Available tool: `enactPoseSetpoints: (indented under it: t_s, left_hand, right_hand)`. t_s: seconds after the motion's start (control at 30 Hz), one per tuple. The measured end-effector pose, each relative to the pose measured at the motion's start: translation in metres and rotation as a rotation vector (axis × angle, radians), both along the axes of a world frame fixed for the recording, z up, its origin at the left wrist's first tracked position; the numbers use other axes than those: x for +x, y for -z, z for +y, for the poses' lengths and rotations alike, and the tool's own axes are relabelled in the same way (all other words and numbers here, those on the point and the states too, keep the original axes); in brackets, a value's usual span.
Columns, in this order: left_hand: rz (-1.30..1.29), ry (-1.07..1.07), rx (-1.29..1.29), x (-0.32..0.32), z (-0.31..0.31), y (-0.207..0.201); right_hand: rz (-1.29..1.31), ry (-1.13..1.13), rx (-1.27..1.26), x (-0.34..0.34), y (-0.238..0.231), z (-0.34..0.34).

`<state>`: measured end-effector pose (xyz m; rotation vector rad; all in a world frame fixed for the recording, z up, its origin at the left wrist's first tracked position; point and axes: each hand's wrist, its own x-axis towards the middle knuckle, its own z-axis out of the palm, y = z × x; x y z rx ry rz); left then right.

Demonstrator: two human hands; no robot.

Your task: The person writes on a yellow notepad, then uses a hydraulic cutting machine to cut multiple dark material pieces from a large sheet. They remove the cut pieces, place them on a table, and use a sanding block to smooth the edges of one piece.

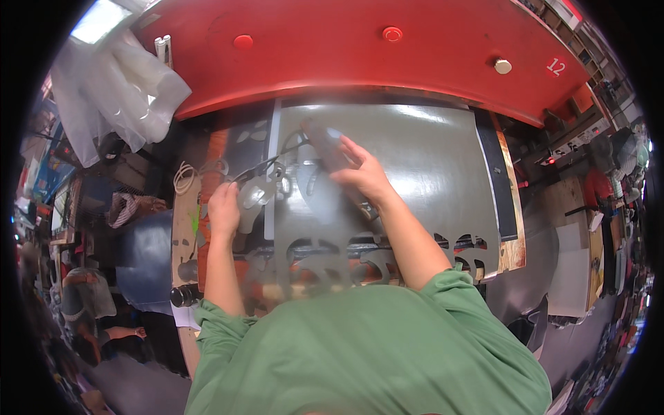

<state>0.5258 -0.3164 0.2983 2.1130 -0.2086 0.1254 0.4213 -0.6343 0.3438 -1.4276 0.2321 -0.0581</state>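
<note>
Cut-outs riddle the grey sheet (436,159) along the near edge of the worktop (515,256). Toward its left edge, the left hand (223,209) pinches a dark strip (261,167). Mid-worktop, the right hand (364,178) spreads beside a blurred long piece (324,144), grip unclear.

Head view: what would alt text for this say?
A person's right hand is at a blurred grey object over a glossy grey sheet with cutouts; the left hand is beside the sheet. A red panel stands beyond.
</note>
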Motion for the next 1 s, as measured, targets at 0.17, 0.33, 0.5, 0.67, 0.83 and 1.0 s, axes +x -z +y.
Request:
enactPoseSetpoints:
  t_s: [0.17, 0.33, 0.5, 0.67, 0.83, 1.0]
  left_hand:
    - [0.122, -0.195, -0.472, 0.046, 0.078, -0.007]
    - [0.344, -0.107, -0.729, 0.023, 0.126, -0.004]
    - [0.274, -0.049, 0.375, -0.031, 0.08, 0.023]
    - [-0.688, -0.135, 0.636, -0.05, 0.0, -0.016]
    - [-0.619, 0.649, 0.336, -0.039, -0.177, -0.005]
    - [-0.493, 0.72, 0.427, -0.045, -0.244, -0.005]
  right_hand:
    - [-0.097, 0.039, 0.083, 0.006, 0.009, -0.007]
    - [-0.061, 0.094, 0.289, 0.008, 0.013, -0.025]
    - [-0.181, 0.095, 0.563, -0.019, -0.005, -0.044]
    - [-0.274, 0.175, 0.362, -0.053, -0.028, -0.08]
    - [-0.259, 0.268, 0.326, -0.06, -0.029, -0.092]
    - [-0.219, 0.303, 0.343, -0.061, -0.024, -0.099]
